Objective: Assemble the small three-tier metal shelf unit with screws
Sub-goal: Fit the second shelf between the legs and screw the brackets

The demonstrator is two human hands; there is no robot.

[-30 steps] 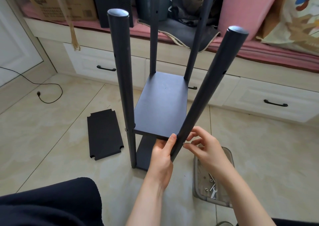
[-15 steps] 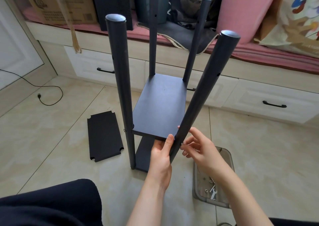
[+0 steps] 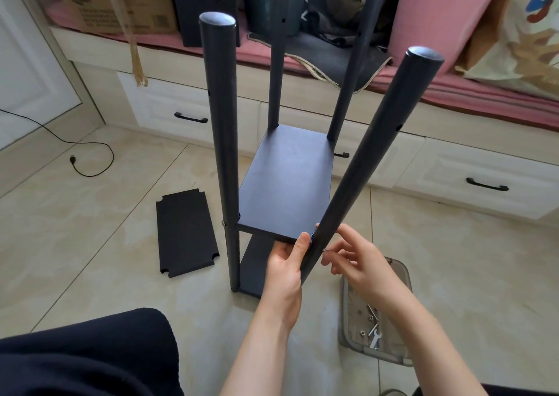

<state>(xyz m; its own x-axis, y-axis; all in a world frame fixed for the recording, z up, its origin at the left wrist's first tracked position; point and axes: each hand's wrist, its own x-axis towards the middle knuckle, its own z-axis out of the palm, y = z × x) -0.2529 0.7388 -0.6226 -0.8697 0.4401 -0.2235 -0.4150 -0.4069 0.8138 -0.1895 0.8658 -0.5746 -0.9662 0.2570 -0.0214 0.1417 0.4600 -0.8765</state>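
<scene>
Left hand (image 3: 287,262) steadies the dark metal shelf unit (image 3: 287,184) at centre frame, thumb on the mid tier corner; right hand (image 3: 360,259) pinches a small silver screw (image 3: 324,250) at the near-right dark round post (image 3: 372,159). Risk: that post leans right, holes misalign, screw cross-threads or drops. Unit's long axis vertical, posts pointing up
</scene>
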